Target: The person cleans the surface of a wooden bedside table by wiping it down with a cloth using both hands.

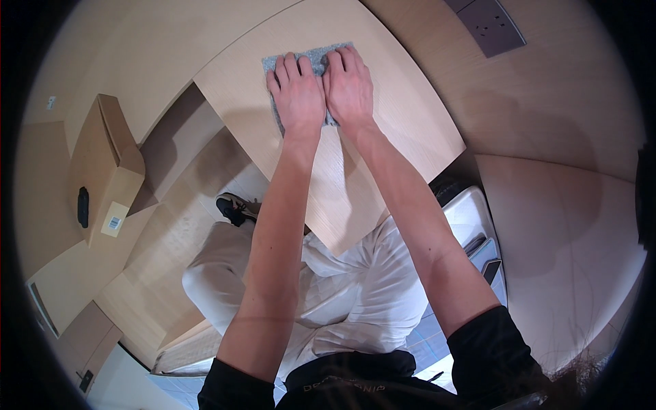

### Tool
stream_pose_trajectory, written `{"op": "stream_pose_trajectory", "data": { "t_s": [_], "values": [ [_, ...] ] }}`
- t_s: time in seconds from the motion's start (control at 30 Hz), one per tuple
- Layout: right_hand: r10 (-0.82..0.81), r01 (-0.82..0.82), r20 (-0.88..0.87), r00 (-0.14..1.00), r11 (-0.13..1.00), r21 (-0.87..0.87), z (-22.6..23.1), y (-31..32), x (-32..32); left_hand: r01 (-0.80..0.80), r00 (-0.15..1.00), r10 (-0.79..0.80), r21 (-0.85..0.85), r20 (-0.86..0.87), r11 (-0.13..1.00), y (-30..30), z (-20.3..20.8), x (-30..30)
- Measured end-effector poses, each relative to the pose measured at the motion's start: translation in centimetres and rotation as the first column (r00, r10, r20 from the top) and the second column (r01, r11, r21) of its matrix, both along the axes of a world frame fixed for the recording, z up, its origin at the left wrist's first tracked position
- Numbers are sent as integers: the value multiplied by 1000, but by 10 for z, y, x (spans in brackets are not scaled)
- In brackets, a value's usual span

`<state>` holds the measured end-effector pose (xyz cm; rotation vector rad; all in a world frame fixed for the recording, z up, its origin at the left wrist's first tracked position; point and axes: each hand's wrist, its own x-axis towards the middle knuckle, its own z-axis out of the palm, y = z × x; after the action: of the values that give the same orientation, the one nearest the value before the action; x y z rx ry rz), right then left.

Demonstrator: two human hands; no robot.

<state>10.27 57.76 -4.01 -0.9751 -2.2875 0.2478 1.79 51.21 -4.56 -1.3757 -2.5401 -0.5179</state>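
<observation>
I have both hands down flat on a grey felt cloth [307, 65] that lies on the light wood surface [383, 157] in front of me. My left hand [297, 96] rests palm down with the fingers stretched forward and close together, covering the left and middle part of the cloth. My right hand [348, 85] lies just beside it, also palm down, fingers extended, its thumb side touching the left hand. Neither hand grips anything; both are spread flat and pressing on the cloth. Only the cloth's far edge, a strip along its left side and a small corner near my wrists show around the hands.

The cloth sits toward the far part of the surface, away from my body. My forearms run up from the lower edge, bare below black short sleeves [478, 342]. Under the near edge of the surface I see my light trousers [355, 294] and one dark shoe [236, 208] on the pale floor.

To my left a cardboard box [102, 171] with a small label stands on another wooden piece. At the upper right a grey panel with sockets [488, 24] sits set into the wood. By my right thigh lies a white case [471, 219] with dark items in it.
</observation>
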Motion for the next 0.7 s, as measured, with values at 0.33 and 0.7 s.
{"op": "stream_pose_trajectory", "data": {
  "t_s": [0.33, 0.7],
  "values": [
    [-11, 11, 11, 1000, 1000, 13, -5, 7, -5, -6, 1000, 6, 0, 14, 1000, 6, -1, -3],
    [-3, 3, 22, 1000, 1000, 13, -4, 14, -9, -22, 1000, 22, -1, 13, 1000, 12, 1, -3]
  ]
}}
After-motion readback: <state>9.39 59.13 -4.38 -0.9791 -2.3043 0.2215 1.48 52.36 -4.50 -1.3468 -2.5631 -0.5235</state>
